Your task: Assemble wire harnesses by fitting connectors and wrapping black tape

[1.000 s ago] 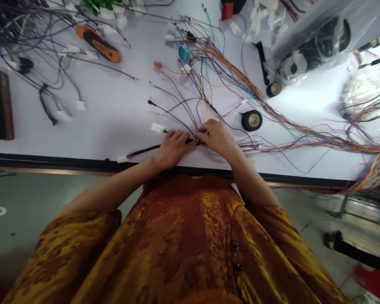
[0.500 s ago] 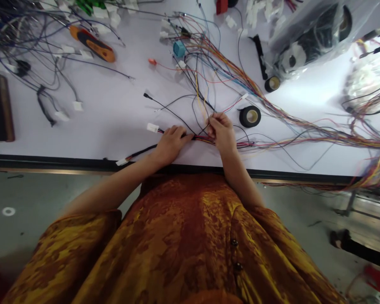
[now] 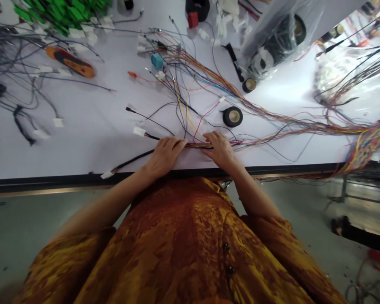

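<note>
A bundle of thin coloured wires (image 3: pixel 196 145) runs along the table near its front edge. My left hand (image 3: pixel 166 154) is closed over the bundle's left part, fingers curled round it. Farther right along the same bundle, my right hand (image 3: pixel 220 147) grips it between thumb and fingers. Left of my left hand a white connector (image 3: pixel 139 131) and a black-sleeved branch (image 3: pixel 133 159) with a white end stick out. Loose branches, among them a black wire with a black terminal (image 3: pixel 130 109), spread upward between my hands. A roll of black tape (image 3: pixel 232 116) lies just beyond my right hand.
An orange-handled cutter (image 3: pixel 70 62) lies at upper left among blue wires, below green connectors (image 3: pixel 65 14). A blue connector (image 3: pixel 157 60) sits on wires at the centre back. A plastic bag (image 3: pixel 281 42) with tape rolls stands upper right. The table's black edge (image 3: pixel 66 179) runs before me.
My right hand has come down from the loose wires onto the bundle. My left hand stays on the bundle. The whole view has shifted, with the table's things now farther left.
</note>
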The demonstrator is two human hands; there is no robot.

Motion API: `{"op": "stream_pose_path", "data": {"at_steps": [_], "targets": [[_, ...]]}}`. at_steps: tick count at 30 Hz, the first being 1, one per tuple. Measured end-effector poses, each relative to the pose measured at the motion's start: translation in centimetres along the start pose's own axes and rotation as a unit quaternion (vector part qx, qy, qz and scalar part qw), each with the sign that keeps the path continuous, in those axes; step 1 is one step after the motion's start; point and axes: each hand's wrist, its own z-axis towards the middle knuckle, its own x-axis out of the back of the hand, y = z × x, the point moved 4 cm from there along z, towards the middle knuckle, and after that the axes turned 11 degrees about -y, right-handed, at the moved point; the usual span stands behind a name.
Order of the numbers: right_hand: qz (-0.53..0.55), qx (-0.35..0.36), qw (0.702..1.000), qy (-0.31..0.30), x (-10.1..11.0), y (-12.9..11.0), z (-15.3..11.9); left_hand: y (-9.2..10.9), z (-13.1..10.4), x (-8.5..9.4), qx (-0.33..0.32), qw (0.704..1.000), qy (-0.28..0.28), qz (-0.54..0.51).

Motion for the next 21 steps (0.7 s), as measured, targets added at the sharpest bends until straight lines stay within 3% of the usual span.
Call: {"op": "stream_pose_path", "data": {"at_steps": [5,10,15,18,21], "targets": [[0.061,0.011,0.997,0.05,-0.4,0.4,-0.1,0.0,1.1,-0.2,-0.009,0.999,-0.035,0.001],[0.192,0.011,0.981,0.016,-0.1,1.0,1.1,0.5,1.4,0.3,0.003,0.999,-0.039,0.005],[0.28,-0.042,0.952,0.12,-0.2,1.3,1.3,1.7,2.8,1.1,0.071,0.994,-0.073,-0.023],[0.344,-0.037,0.925,0.159,-0.7,1.5,0.5,1.5,4.5,1.4,0.111,0.982,-0.064,-0.142],[0.386,-0.019,0.911,0.141,-1.2,1.6,-0.1,0.6,6.7,1.2,0.134,0.922,-0.023,-0.363]]}}
